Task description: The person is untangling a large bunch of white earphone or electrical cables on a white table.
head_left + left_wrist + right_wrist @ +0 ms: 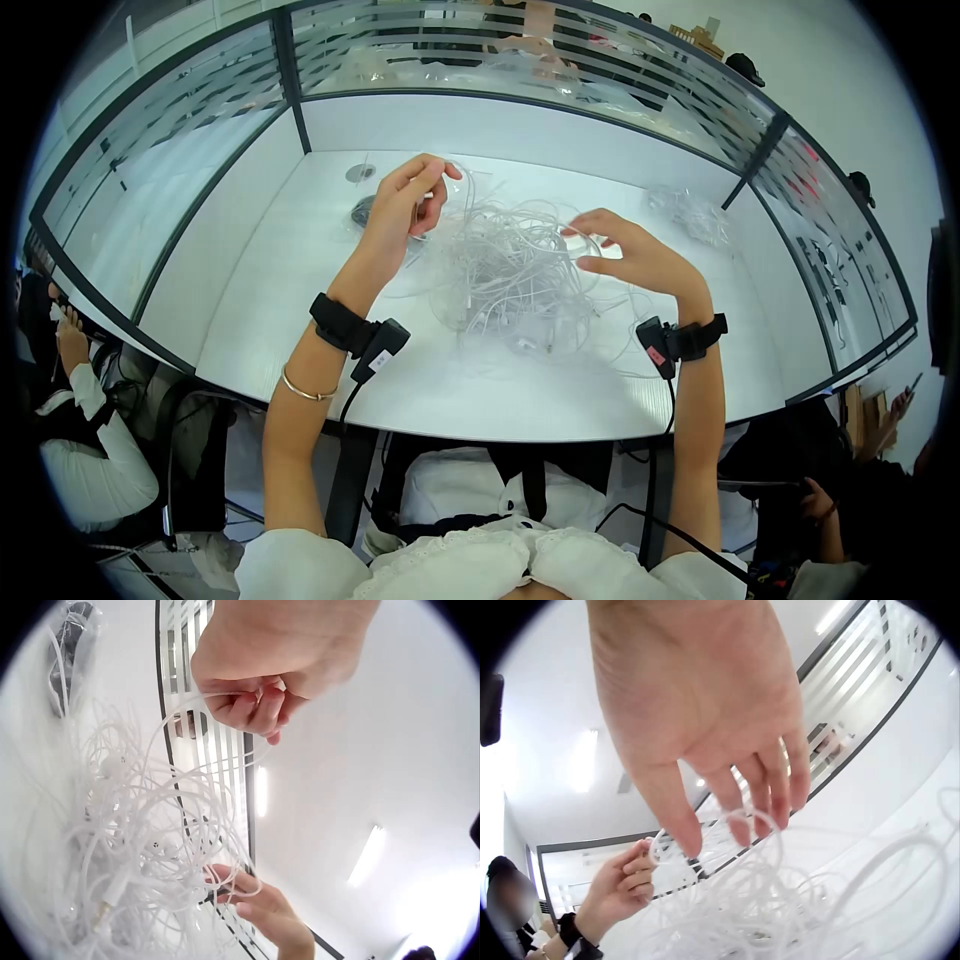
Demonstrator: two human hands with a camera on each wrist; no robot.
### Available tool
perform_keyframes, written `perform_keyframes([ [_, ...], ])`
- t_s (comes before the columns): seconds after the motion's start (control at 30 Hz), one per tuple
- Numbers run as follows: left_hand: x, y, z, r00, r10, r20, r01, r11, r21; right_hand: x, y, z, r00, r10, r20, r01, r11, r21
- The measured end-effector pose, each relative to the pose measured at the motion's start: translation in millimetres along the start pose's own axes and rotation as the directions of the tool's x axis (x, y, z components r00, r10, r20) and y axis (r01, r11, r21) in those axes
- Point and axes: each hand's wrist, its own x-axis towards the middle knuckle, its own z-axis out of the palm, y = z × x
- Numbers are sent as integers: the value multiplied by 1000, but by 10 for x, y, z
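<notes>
A tangled heap of thin white cables (515, 265) lies mid-table; in the left wrist view the pile (142, 840) shows a metal-tipped plug. My left hand (408, 205) is raised at the heap's upper left. Its curled fingers pinch one white cable, seen in the left wrist view at the left hand (262, 682). My right hand (640, 258) is at the heap's right edge. In the right wrist view the right hand (712, 727) has its fingers loosely extended over cable loops (765, 885), with none clearly gripped.
A dark item in clear plastic (362, 211) lies left of the heap, beside a round grommet (360, 173). A clear bag with white contents (690, 214) is at the back right. Low partitions with striped glass (430, 60) surround the white table (290, 340). People sit around.
</notes>
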Motion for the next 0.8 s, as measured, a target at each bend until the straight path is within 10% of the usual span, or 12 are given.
perform_keyframes([
  [0.23,-108,-3,-56,999,33,-40,-29,996,81,499,-607,272,817,-115,-566,106,993,-48],
  [0.37,-204,44,-68,998,66,-10,-65,992,106,787,-720,680,971,78,-225,-73,997,28],
  [0.8,-120,-192,-110,939,344,15,-340,920,195,912,-559,620,864,58,-500,105,951,292],
])
